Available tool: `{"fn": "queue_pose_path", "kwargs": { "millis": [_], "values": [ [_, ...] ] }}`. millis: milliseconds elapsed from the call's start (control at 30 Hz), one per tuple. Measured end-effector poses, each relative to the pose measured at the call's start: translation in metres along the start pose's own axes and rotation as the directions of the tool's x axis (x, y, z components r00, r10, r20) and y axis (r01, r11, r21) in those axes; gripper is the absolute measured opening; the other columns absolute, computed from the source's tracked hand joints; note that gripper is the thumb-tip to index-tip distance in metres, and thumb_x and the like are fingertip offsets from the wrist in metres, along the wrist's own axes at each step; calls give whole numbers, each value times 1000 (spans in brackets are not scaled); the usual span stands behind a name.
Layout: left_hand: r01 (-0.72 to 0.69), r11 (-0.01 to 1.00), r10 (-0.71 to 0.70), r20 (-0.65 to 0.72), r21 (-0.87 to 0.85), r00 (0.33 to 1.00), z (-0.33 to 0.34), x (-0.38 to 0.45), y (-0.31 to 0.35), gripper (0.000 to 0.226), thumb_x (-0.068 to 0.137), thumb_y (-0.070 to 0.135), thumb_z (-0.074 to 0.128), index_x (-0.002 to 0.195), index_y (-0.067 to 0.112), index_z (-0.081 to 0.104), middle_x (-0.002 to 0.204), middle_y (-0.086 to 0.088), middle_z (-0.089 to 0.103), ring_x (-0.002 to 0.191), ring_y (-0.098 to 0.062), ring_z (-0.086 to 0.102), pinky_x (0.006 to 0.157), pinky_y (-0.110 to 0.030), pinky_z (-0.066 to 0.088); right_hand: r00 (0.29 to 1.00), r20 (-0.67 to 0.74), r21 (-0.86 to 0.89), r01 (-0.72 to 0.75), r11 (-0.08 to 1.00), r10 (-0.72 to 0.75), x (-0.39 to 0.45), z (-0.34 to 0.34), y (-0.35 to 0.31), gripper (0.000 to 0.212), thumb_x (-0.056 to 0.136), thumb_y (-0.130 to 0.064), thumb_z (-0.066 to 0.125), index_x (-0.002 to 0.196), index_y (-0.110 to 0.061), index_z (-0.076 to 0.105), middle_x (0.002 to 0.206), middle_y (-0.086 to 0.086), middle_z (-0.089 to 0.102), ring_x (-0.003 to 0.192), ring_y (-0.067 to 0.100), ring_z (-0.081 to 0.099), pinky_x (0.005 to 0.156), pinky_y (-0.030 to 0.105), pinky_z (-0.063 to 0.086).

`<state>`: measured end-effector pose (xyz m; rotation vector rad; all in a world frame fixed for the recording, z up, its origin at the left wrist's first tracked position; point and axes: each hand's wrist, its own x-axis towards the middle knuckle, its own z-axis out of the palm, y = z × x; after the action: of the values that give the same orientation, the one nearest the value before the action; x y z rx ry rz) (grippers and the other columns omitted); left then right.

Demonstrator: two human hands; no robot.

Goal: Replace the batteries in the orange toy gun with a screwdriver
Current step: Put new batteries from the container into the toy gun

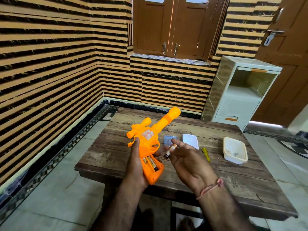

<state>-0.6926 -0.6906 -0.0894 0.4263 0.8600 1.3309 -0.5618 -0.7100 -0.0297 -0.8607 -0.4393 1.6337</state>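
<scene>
My left hand (135,162) grips the orange toy gun (146,142) by its handle, above the wooden table (233,180), barrel pointing away and up to the right. The battery compartment (150,164) in the handle is uncovered, and two batteries lie inside it. My right hand (185,157) pinches one loose battery (170,150) between thumb and fingers, just right of the handle. A yellow screwdriver (206,154) lies on the table right of my right hand.
A blue lid (170,139) and a white lid (190,140) lie on the table behind my right hand. A white plastic tub (235,152) with small items stands at the right. A white drawer cabinet (240,94) stands beyond the table.
</scene>
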Motion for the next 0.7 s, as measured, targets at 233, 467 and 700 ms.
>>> {"fn": "queue_pose_path", "kwargs": {
  "millis": [233, 467, 700],
  "values": [
    [-11, 1000, 10, 30, 20, 1000, -4, 1, 0, 68, 92, 66, 39, 98, 7, 71, 74, -14, 66, 56, -20, 61, 60, -30, 46, 997, 44, -10, 71, 997, -70, -3, -1, 6, 11, 82, 4, 61, 92, 6, 61, 87, 21, 64, 93, 33, 62, 81, 30, 56],
    [10, 999, -10, 3, 54, 1000, -4, 0, 1, 70, 89, 70, 42, 113, 10, 69, 88, -18, 72, 74, -29, 69, 71, -37, 52, 958, 36, -368, 277, 888, -284, -14, -1, 14, 11, 90, -4, 63, 101, -3, 65, 74, 13, 68, 64, 18, 63, 52, 24, 50],
    [111, 993, -109, 37, -40, 993, -3, -1, 5, 81, 80, 76, 49, 114, 5, 67, 106, -20, 66, 98, -39, 62, 94, -52, 46, 748, 365, -704, 611, 361, -554, -20, -9, 46, 14, 79, -5, 78, 80, -14, 67, 80, -2, 74, 72, 11, 70, 68, 32, 58]
  ]
}}
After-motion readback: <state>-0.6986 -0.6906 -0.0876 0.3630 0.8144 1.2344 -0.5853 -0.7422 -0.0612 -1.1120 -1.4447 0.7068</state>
